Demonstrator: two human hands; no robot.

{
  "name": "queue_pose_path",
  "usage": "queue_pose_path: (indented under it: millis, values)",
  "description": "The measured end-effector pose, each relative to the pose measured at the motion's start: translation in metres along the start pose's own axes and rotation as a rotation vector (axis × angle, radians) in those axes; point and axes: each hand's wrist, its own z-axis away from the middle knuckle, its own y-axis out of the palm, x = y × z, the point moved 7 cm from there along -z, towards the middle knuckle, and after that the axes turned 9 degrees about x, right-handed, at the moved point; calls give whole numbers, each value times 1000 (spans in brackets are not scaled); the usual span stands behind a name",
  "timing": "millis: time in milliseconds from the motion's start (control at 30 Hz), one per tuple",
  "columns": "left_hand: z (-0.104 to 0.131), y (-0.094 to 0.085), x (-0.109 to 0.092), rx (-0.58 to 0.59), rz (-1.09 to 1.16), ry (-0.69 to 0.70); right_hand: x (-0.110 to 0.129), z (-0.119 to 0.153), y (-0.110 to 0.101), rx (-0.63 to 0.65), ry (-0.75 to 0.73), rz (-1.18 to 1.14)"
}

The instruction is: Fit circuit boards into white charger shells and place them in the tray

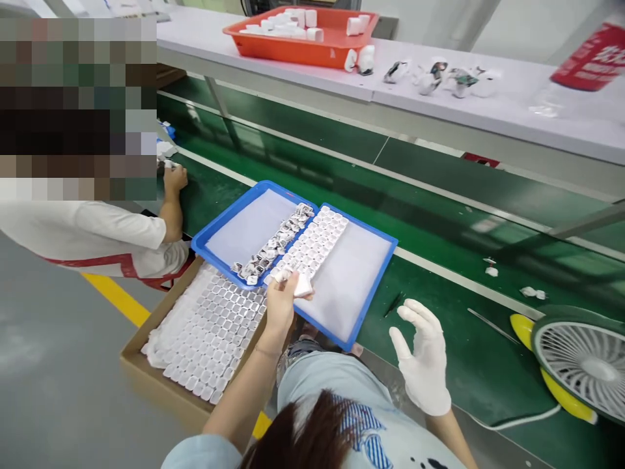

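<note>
My bare left hand is closed on a small white plastic case, over the near end of the rows of white cases. Those rows stand in a blue tray lined with a white sheet. My right hand, in a white glove, is held above the green bench with its fingers apart and nothing in it. Beside the rows, a second blue tray holds a strip of small white and dark parts. Thin dark tweezers lie near my right hand.
A cardboard box full of white cases stands low at left, near a seated co-worker. A fan stands at right. On the shelf are an orange tray, loose parts and a bottle.
</note>
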Motion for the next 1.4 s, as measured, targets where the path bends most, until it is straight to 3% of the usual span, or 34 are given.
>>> queue_pose_path:
  millis: [200, 433, 533, 700, 767, 867, 1000, 1100, 1233, 1400]
  values:
    - [-36, -55, -10, -191, 273, -108, 21, 0, 38, -29, 37, 57]
    - [-56, -88, 15, -264, 352, -254, 52, -4, 64, -70, -58, 239]
    - [-75, -112, 19, -266, 258, -244, 54, -3, 64, -98, -27, 294]
    - [-128, -185, -1, -331, -102, -146, 45, 6, 61, -139, 73, 328]
    - [-146, -209, -3, -310, -285, -180, 41, 11, 62, -151, 106, 335]
    - [-159, -231, 12, -201, -530, -310, 36, 15, 65, -163, 132, 336]
    - [-156, -243, 42, -22, -772, -467, 35, 12, 71, -156, 121, 333]
    - [-150, -246, 53, 99, -879, -523, 37, 6, 77, -139, 82, 355]
    - [-144, -241, 55, 216, -931, -495, 40, -1, 88, -99, -25, 363]
    - [-145, -235, 46, 193, -1036, -394, 38, -4, 102, -45, -111, 368]
